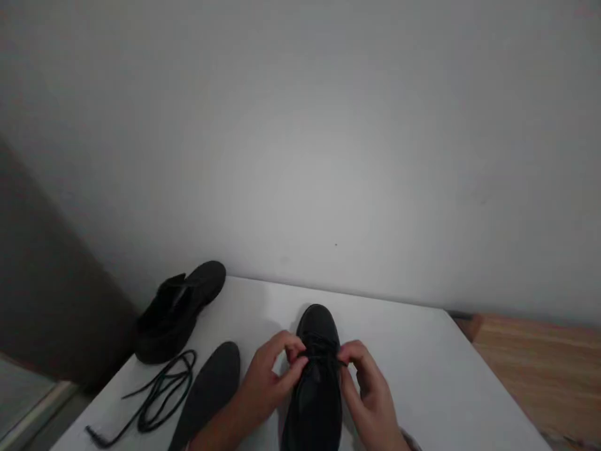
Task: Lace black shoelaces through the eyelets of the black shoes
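Left hand (267, 379) and right hand (375, 401): thumb and forefinger pinched on lace (323, 359). The shoe (317, 319) lies between them.

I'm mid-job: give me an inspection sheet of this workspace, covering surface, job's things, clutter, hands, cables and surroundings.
Surface: white table, its far edge along a pale wall.
Job's things: black shoe, toe pointing away; its laces run across between the fingers.
Clutter: second shoe at far left, loose lace in loops nearer, dark insole beside the left forearm.
Hands: left hand and right hand each pinch the laces.
Cables: nothing seen.
Surroundings: wood-grained surface beyond the table's right edge.
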Available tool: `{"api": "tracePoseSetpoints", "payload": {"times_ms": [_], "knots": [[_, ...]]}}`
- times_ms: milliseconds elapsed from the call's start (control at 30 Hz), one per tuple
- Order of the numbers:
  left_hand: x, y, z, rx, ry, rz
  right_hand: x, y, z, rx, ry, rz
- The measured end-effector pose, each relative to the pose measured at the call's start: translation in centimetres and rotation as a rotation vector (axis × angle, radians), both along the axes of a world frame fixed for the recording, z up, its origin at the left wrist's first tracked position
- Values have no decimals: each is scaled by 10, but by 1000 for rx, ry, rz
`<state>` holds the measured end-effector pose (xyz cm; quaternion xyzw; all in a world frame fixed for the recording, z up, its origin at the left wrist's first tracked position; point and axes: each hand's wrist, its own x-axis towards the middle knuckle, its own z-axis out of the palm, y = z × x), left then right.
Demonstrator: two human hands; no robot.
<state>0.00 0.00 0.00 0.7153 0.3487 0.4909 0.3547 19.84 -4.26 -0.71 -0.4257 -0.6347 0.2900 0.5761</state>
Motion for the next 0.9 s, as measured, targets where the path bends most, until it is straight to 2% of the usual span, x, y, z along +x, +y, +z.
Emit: {"api": "tracePoseSetpoints", "payload": {"times_ms": [200,467,600,900], "knots": [[-2,-5,7,16,54,-44,-1,-2,4,22,30,8],[0,2,-3,81,66,3,0,3,0,28,56,-7],[0,3,-2,30,-4,13,-1,2,-1,30,58,-8],[1,0,0,-160,-188,-53,0,2,0,55,23,-15]]}}
